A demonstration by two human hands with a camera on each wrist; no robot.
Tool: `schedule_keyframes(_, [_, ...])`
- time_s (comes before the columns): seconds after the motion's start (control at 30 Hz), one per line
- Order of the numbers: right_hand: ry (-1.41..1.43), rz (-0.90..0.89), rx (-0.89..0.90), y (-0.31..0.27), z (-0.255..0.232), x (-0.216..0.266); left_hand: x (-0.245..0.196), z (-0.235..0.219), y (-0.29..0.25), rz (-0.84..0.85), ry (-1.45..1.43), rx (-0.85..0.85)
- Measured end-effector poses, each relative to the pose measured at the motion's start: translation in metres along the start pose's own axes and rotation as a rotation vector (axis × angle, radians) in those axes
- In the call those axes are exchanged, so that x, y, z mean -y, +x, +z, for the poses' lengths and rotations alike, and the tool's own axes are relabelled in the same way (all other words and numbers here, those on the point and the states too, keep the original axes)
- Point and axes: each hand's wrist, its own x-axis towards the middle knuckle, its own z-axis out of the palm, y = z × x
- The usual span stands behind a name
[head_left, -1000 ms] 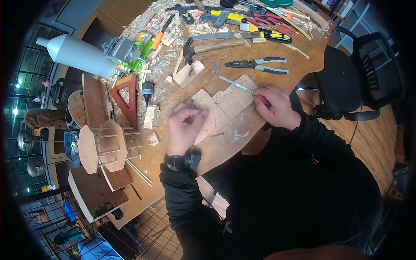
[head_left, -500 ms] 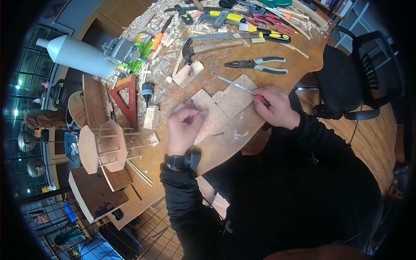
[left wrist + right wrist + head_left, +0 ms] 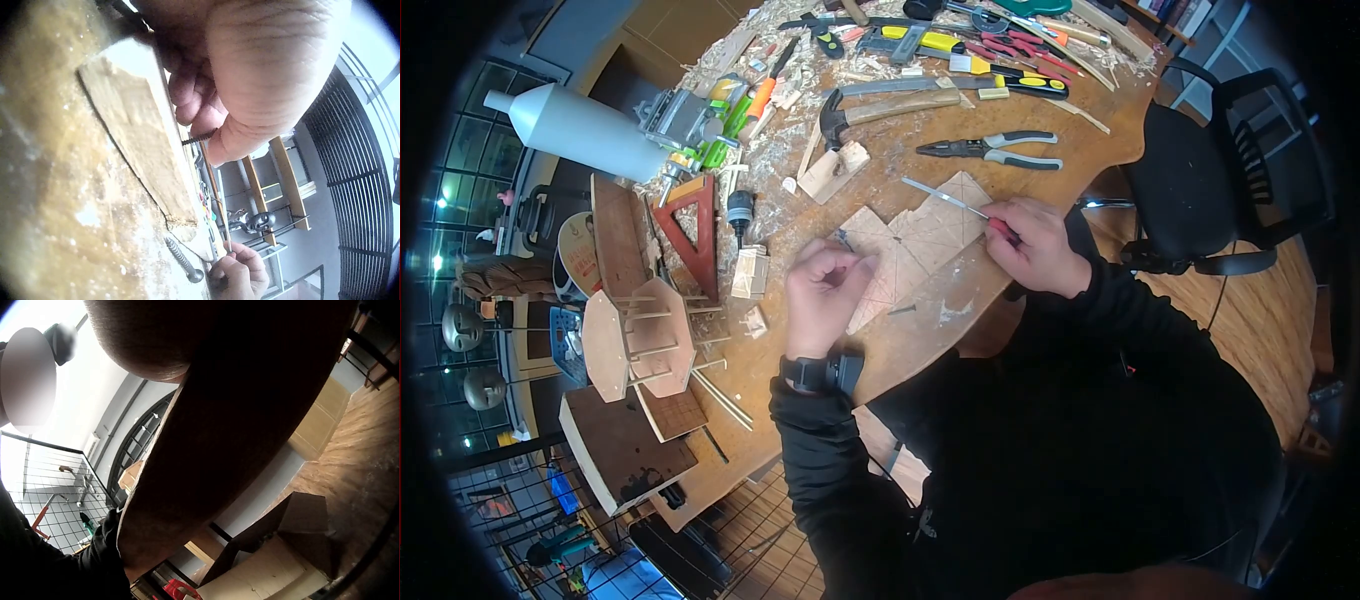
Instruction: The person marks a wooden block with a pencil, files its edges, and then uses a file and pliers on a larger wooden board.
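My left hand (image 3: 830,280) pinches a dark threaded screw (image 3: 200,138) between thumb and fingertips, its lower end at the face of a pale wooden board (image 3: 940,225). Pencil lines cross that board, and its middle edge looks rough. My right hand (image 3: 1035,248) grips the red handle of a slim flat file (image 3: 940,193), whose silver blade reaches over the board's far part. Another screw (image 3: 182,259) lies loose on the table beside the board's near edge. In the right wrist view the dark table underside hides most of the right hand's work.
Pliers (image 3: 990,149), a claw hammer (image 3: 890,108) and a wood offcut (image 3: 836,172) lie beyond the board. To the left are a red try square (image 3: 690,238), a black driver bit holder (image 3: 741,212) and an octagonal wooden frame (image 3: 640,340). Shavings and more tools cover the far side.
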Motion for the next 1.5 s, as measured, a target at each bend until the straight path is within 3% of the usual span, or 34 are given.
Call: schedule_keyframes(1.5, [-0.004,0.0,0.009,-0.001,0.0002,-0.0004,-0.0019,-0.0012,0.0005,0.007,0.004,0.009])
